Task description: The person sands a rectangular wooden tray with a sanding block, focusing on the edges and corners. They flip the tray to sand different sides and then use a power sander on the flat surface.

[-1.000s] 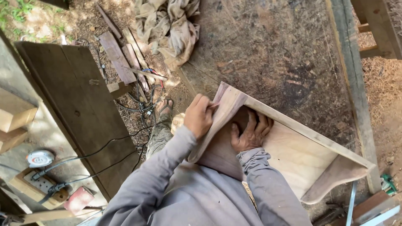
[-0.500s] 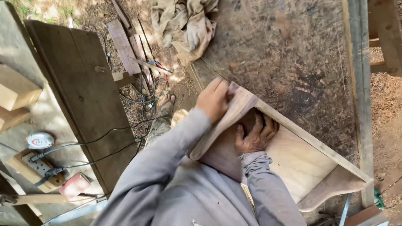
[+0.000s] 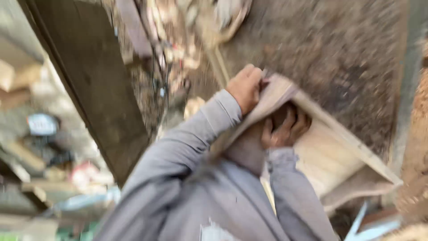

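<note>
The picture is heavily smeared by motion, so fine detail is lost. At far left lie pale wood offcuts (image 3: 13, 67) and a round blue-faced object (image 3: 42, 124), too blurred to identify. Next to them a long dark plank (image 3: 96, 89) runs diagonally from the far left toward the near middle, with tangled cables (image 3: 162, 76) on the dirt floor (image 3: 352, 58) just beyond it.

In the middle, the left hand (image 3: 244, 89) is wrapped over the far corner of a pale wooden frame piece (image 3: 339, 156), fingers curled round the top board's edge, gripping it. Just right and nearer, the right hand (image 3: 285, 127) sits inside the angle under that board, fingers bent against the inner face; whether it clamps the wood or only presses it I cannot tell. The piece itself stands tilted on the floor, its corner far, its open side reaching toward the near right, where a curved lower edge shows.

This looks like the step of steadying or turning the assembled corner. A next move would call for firm hold at both hands so the joint does not rack.
</note>
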